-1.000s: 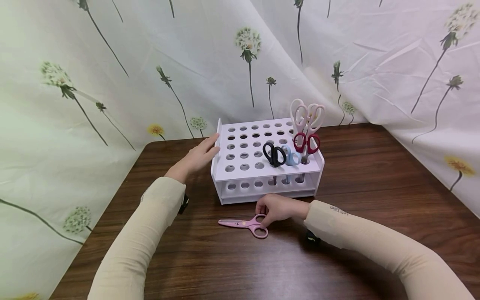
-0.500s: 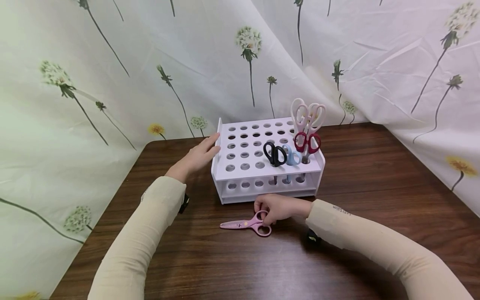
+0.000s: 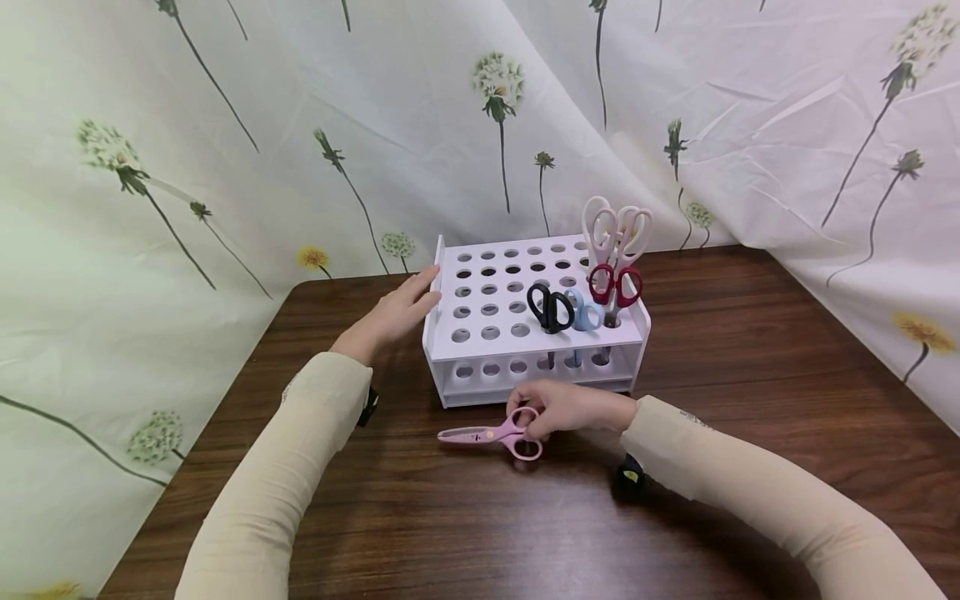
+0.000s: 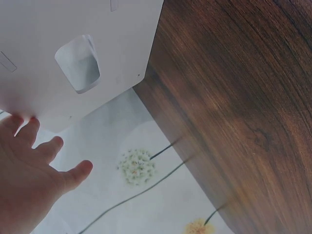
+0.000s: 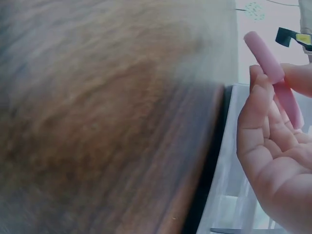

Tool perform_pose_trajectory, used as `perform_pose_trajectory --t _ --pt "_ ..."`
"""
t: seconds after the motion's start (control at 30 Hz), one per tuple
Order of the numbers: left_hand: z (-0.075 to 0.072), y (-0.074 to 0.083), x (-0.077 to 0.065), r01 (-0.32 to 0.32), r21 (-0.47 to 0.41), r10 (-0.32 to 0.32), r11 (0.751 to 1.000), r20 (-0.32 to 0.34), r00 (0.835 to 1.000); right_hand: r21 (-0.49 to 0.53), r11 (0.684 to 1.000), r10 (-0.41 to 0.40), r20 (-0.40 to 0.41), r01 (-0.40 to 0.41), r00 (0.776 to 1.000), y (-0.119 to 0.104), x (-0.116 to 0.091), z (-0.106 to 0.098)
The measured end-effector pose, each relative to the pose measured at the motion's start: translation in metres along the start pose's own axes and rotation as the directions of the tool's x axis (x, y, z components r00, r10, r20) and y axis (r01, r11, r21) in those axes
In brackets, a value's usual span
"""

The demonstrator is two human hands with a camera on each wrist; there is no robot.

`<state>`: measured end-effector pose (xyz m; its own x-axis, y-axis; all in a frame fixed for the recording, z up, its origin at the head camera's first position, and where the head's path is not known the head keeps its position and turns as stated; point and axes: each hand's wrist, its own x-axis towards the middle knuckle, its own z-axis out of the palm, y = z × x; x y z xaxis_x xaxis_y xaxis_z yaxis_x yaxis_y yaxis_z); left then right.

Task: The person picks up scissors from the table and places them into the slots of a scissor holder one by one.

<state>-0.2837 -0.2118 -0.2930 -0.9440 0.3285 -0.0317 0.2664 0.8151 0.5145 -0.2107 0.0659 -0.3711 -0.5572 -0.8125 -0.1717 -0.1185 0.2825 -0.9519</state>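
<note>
Pink scissors point(image 3: 480, 434) point leftward in front of the white rack, their handles pinched between the thumb and fingers of my right hand point(image 3: 558, 407). The right wrist view shows the pink handle loops point(image 5: 265, 57) edge-on in that grip. My left hand point(image 3: 390, 315) rests with extended fingers against the left side panel of the white rack point(image 3: 491, 356). From the left wrist view, its fingertips point(image 4: 33, 124) touch the panel's edge, near an oblong cutout. Black scissors point(image 3: 551, 310), light blue scissors point(image 3: 585, 315) and red scissors point(image 3: 615, 285) stand in the rack's front right holes.
Behind the red scissors, white-handled scissors point(image 3: 600, 233) also stand in the rack. Rows of round holes cover its top and lower shelf. A dark wooden table point(image 3: 420, 533) lies beneath, with a dandelion-print cloth point(image 3: 420, 108) hanging along its back and sides.
My right hand has closed its pinch on the pink scissors and raised them slightly, shifting them toward the rack. My left hand stays on the rack's side.
</note>
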Motion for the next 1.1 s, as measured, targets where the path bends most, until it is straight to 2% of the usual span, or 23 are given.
perform_pose_trajectory --t 0.4,0.57,0.73,0.9,1.1 --pt "0.0 -0.001 0.001 0.009 -0.004 -0.009 1.0 -0.008 1.0 0.037 0.996 -0.078 -0.105 0.082 0.991 -0.023 -0.013 -0.011" --pt "0.001 -0.001 0.001 0.011 -0.008 -0.011 1.0 -0.006 1.0 0.001 0.992 -0.122 -0.152 0.123 0.981 -0.037 -0.021 -0.018" --pt "0.0 -0.001 0.001 -0.001 -0.005 0.001 1.0 -0.004 1.0 -0.035 0.988 -0.155 -0.232 0.151 0.96 -0.052 -0.029 -0.027" --pt "0.0 -0.002 0.002 -0.006 -0.003 0.006 1.0 -0.006 1.0 -0.058 0.983 -0.184 -0.326 0.175 0.927 -0.068 -0.036 -0.038" --pt "0.0 -0.002 0.002 0.0 -0.005 0.0 1.0 -0.001 1.0 -0.088 0.986 -0.166 -0.407 0.142 0.898 -0.081 -0.044 -0.047"
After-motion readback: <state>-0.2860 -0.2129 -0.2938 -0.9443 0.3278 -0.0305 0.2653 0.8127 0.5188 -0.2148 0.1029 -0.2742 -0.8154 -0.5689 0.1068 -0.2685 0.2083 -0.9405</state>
